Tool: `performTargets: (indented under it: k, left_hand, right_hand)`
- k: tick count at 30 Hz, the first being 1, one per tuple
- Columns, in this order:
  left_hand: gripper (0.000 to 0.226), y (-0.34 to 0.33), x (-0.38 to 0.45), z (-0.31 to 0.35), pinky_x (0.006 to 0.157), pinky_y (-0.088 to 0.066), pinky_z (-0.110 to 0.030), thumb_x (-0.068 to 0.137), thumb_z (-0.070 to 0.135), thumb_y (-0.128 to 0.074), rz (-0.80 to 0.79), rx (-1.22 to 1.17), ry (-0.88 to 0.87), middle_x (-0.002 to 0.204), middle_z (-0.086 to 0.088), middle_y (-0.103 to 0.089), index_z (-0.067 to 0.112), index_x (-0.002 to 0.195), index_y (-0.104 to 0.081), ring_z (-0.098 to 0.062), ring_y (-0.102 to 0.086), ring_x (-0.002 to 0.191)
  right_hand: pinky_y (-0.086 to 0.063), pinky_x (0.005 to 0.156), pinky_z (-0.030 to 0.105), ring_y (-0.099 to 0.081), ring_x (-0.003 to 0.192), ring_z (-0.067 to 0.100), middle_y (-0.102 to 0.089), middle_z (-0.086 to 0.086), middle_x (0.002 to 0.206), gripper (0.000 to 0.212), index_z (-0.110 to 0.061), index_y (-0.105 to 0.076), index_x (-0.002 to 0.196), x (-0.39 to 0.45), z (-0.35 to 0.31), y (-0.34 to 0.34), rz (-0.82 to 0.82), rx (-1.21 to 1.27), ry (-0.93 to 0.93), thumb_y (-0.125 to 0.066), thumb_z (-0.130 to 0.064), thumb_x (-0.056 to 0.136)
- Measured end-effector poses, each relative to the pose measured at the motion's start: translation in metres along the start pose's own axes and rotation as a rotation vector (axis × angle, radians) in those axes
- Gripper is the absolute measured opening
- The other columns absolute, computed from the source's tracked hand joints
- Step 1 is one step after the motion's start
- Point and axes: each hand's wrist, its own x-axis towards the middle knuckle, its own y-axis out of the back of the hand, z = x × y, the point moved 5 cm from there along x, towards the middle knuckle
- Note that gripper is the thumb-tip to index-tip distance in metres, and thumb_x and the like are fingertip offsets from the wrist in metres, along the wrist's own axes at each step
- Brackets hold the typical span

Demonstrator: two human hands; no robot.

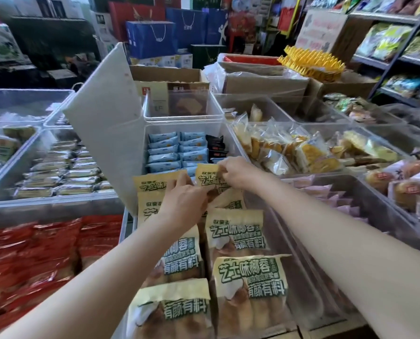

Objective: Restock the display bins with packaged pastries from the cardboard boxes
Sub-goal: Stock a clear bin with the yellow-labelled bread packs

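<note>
Both hands pinch yellow pastry packs: left hand (182, 199) the left one, right hand (235, 174) the rear pack (207, 176). Better to set them upright, in line with the rows in the clear bin (287, 241).

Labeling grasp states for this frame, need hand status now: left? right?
Left hand: fingers curled on a yellow pastry pack at the far end of the bin.
Right hand: pinching the top edge of the neighbouring yellow pack.

The yellow pastry packets (251, 277) read "芝士味椰蓉" and "有颜有料" in green.
</note>
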Motion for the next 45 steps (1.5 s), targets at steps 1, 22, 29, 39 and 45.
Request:
performTargets:
  k: [1,22,29,39,45]
  left_hand:
    - [0.022,-0.001,0.0,-0.003,0.089,-0.024,-0.037,0.092,0.028,-0.05,0.001,-0.04,0.018,0.11,0.002,-0.065,0.029,0.112,-0.06,-0.023,-0.032,0.117]
    - [0.011,-0.017,-0.006,-0.001,0.112,-0.022,-0.045,0.088,0.018,-0.054,-0.418,-0.226,-0.077,0.117,-0.005,-0.055,0.028,0.085,-0.051,-0.032,-0.021,0.139]
    - [0.022,-0.018,-0.006,-0.001,0.113,-0.019,-0.044,0.088,0.015,-0.052,-0.474,-0.227,-0.119,0.095,-0.001,-0.05,0.029,0.074,-0.044,-0.031,-0.022,0.136]
    - [0.01,-0.021,-0.002,-0.007,0.109,-0.025,-0.046,0.088,0.024,-0.05,-0.263,-0.105,-0.069,0.114,-0.001,-0.056,0.028,0.092,-0.058,-0.029,-0.031,0.13]
    - [0.02,-0.006,-0.003,-0.006,0.101,-0.027,-0.04,0.095,0.032,-0.047,-0.052,-0.077,-0.019,0.128,0.01,-0.054,0.023,0.107,-0.06,-0.02,-0.028,0.131]
  right_hand:
    - [-0.036,0.077,0.025,-0.049,0.098,0.021,-0.048,-0.002,0.099,0.03,-0.022,-0.055,0.076,-0.003,-0.001,0.004,-0.008,0.011,0.02,-0.039,-0.004,0.094]
    - [-0.043,0.088,0.037,-0.042,0.113,0.028,-0.049,0.008,0.11,0.027,-0.009,-0.054,0.107,-0.002,-0.026,-0.022,0.144,-0.221,0.119,-0.051,0.005,0.084]
    - [-0.037,0.087,0.025,-0.034,0.098,0.015,-0.05,0.007,0.115,0.024,-0.008,-0.049,0.105,-0.004,-0.02,-0.027,0.022,-0.209,0.381,-0.054,0.003,0.084]
    - [-0.048,0.093,0.035,-0.057,0.106,0.022,-0.061,0.006,0.114,0.02,-0.009,-0.066,0.105,0.005,-0.001,0.009,0.023,0.1,0.113,-0.065,-0.014,0.086]
    - [-0.049,0.09,0.034,-0.057,0.108,0.023,-0.061,0.007,0.117,0.025,-0.01,-0.062,0.113,-0.005,0.001,0.019,0.111,0.154,0.049,-0.06,-0.02,0.091]
